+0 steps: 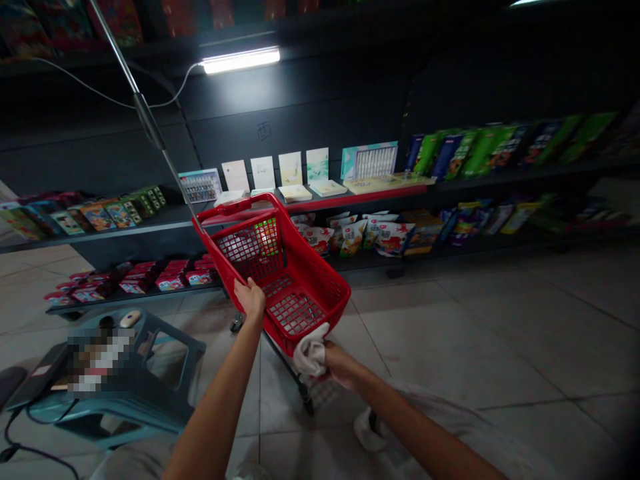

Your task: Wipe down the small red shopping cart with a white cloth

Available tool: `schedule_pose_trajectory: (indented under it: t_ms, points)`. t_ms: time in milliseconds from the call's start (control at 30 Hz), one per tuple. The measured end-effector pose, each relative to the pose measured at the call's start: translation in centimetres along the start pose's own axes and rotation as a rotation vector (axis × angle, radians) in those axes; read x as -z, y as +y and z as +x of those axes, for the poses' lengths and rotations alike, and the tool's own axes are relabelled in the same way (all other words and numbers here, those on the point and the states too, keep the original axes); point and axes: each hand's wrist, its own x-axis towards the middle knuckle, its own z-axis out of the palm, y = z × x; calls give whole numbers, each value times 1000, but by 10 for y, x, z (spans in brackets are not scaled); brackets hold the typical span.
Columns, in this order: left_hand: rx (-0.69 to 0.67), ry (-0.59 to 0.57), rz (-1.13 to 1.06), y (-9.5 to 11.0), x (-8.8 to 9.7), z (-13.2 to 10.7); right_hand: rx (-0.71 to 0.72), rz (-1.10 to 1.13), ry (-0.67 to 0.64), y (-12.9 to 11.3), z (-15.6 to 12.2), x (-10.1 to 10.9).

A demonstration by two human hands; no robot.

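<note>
Shopping cart, likely light and stiff, best held at its rim (left hand gripping it, right hand bunching a white cloth).

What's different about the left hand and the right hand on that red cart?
The left hand is bare, while the right hand holds a white cloth. The left hand rests on the side rim of the red shopping cart, while the right hand is at the cart's near corner. The left hand is farther forward than the right hand. Both hands are on the same cart.
</note>
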Motion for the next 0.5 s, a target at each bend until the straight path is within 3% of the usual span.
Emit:
schedule_pose_trajectory:
  t_ms: [100,200,300,367,433,500]
  points:
    - [-1,19,-18,0,1,0,0,332,97,-16,-8,18]
    - [1,47,-41,-1,-1,0,43,590,158,-26,-23,18]
    - [5,67,-59,-4,-2,0,123,585,198,-22,-34,1]
    - [7,68,-63,-5,-3,1,174,520,320,-12,-34,-14]
    - [5,64,-62,-5,-3,2,180,512,425,3,-30,-28]
    - [2,58,-56,-5,-3,2,145,567,420,19,-23,-42]
